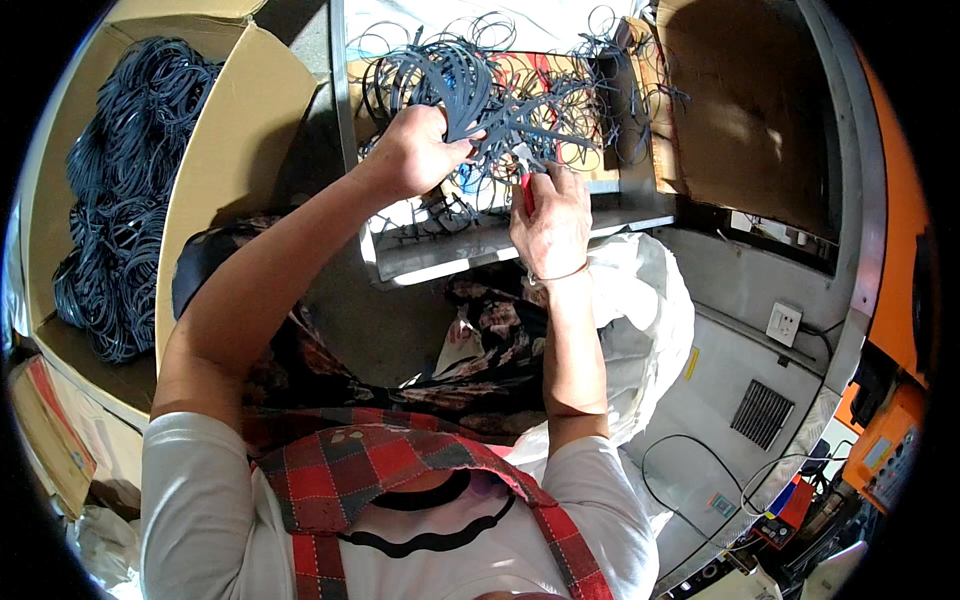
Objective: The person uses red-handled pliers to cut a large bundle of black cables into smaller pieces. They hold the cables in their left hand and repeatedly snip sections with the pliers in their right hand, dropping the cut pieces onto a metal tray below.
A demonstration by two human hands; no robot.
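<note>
My left hand [424,150] grips a bundle of flat black rubber or plastic strips [450,82], whose loops arch up and away from me. In my right hand [553,217] is a pair of cutting pliers with red handles [527,191]; its metal jaws are close to the loose ends of the bundle, right of my left hand. Whether the jaws touch a strip cannot be made out. Beneath both hands, thin black curled scraps [577,112] lie tangled over a cardboard-lined metal tray [450,251].
At the left stands an open cardboard box [240,127] holding many coiled black strips [135,195]. A white plastic bag [645,300] hangs by my right forearm. Farther right are a cardboard sheet [742,105], a grey panel with a power socket [784,324], loose cables and orange equipment [885,450].
</note>
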